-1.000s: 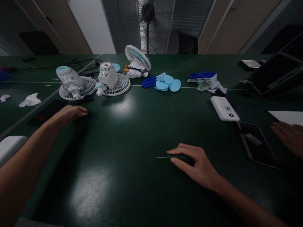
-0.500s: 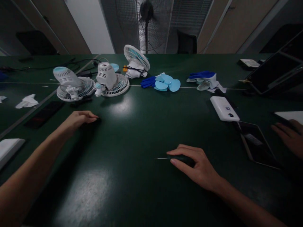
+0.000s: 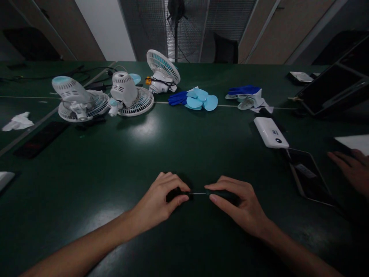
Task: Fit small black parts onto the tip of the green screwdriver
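My right hand (image 3: pixel 239 200) is closed around the dark handle of a screwdriver (image 3: pixel 198 193), whose thin metal shaft points left, low over the green table (image 3: pixel 184 154). Facing it, my left hand (image 3: pixel 164 194) pinches a small dark object (image 3: pixel 174 193) between thumb and fingers; the hand covers part of it, and I cannot make out what it is. The shaft's tip meets the right end of that dark object at the left fingertips. A short stretch of bare shaft shows between the two hands.
White fans (image 3: pixel 127 92) stand along the back left, beside a light blue fan blade (image 3: pixel 201 100) and blue gloves (image 3: pixel 245 91). On the right lie a white power bank (image 3: pixel 271 132), a phone (image 3: pixel 309 175) and another person's hand (image 3: pixel 353 169).
My left hand has come from the left side of the table to the screwdriver tip, bringing the small dark object. The right hand has stayed nearly in place. The view has shifted slightly.
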A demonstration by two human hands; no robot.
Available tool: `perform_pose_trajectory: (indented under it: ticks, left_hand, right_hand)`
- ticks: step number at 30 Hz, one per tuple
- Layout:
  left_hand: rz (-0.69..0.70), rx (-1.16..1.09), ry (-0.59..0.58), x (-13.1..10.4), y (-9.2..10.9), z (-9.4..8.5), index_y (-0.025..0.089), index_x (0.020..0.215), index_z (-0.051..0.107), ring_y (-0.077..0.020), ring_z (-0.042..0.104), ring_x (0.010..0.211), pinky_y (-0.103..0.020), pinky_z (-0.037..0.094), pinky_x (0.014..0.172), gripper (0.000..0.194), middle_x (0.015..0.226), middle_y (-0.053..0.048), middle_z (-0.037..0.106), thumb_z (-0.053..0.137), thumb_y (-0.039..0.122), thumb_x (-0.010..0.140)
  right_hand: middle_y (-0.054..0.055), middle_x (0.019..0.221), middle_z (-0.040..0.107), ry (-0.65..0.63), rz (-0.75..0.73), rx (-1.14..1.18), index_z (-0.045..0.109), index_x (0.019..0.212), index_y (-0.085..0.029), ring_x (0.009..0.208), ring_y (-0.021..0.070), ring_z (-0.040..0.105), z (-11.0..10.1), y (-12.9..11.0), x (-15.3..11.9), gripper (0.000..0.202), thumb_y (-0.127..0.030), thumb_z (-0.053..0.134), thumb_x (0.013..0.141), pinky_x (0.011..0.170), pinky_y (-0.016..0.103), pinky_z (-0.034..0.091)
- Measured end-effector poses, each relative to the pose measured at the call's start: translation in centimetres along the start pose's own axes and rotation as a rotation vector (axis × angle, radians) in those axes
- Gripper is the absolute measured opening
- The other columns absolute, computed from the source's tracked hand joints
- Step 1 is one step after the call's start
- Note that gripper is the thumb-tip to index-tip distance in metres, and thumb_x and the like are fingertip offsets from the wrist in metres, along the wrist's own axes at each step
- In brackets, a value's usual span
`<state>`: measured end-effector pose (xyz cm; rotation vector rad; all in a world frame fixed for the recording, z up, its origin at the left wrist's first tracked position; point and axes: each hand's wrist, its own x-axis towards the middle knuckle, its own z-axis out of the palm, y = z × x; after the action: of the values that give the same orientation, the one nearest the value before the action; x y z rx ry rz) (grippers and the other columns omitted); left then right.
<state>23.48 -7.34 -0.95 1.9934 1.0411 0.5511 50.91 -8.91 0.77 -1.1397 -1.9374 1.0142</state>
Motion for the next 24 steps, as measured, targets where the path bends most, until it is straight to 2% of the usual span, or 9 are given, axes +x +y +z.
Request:
perform_pose_trajectory:
  ticks: [4, 9, 16, 24]
  left_hand:
    - [0.058, 0.035, -0.026, -0.2, 0.14, -0.96, 0.033, 0.116, 0.064, -0.0231, 0.062, 0.096, -0.042, 0.041, 0.085, 0.022, 0.107, -0.005, 0.07, 0.066, 0.035, 0.094]
    - [0.086, 0.101, -0.061, -0.27, 0.9, -0.99, 0.027, 0.12, 0.061, -0.0182, 0.06, 0.101, -0.036, 0.039, 0.089, 0.028, 0.111, -0.002, 0.067, 0.058, 0.017, 0.094]
    - [0.092, 0.097, -0.019, -0.32, 0.41, -0.67, 0.024, 0.112, 0.064, -0.0186, 0.058, 0.106, -0.036, 0.037, 0.097, 0.019, 0.112, -0.002, 0.066, 0.065, 0.023, 0.093]
    - [0.087, 0.073, -0.02, -0.29, 0.29, -0.69, 0.024, 0.11, 0.066, -0.0189, 0.059, 0.102, -0.036, 0.038, 0.093, 0.014, 0.108, -0.003, 0.067, 0.064, 0.026, 0.096]
  right_hand:
    - [0.004, 0.087, 0.071, 0.01, -0.036, -0.014, 0.077, 0.111, -0.021, 0.071, 0.0169, 0.067, 0.02, -0.1, 0.06, 0.018, -0.021, 0.067, 0.097, 0.063, 0.03, 0.048]
    - [0.005, 0.087, 0.071, 0.011, -0.065, -0.054, 0.077, 0.11, -0.019, 0.072, 0.0174, 0.067, 0.15, 0.03, -0.02, 0.017, -0.02, 0.067, 0.096, 0.063, 0.03, 0.048]
    - [0.004, 0.089, 0.071, -0.009, -0.081, -0.048, 0.076, 0.112, -0.02, 0.073, 0.0172, 0.067, 0.21, 0.16, -0.08, 0.018, -0.018, 0.066, 0.097, 0.063, 0.03, 0.049]
    - [0.006, 0.093, 0.07, -0.055, -0.115, -0.089, 0.073, 0.119, -0.019, 0.077, 0.0173, 0.067, 0.56, 0.24, 0.08, 0.022, -0.016, 0.065, 0.098, 0.066, 0.03, 0.05]
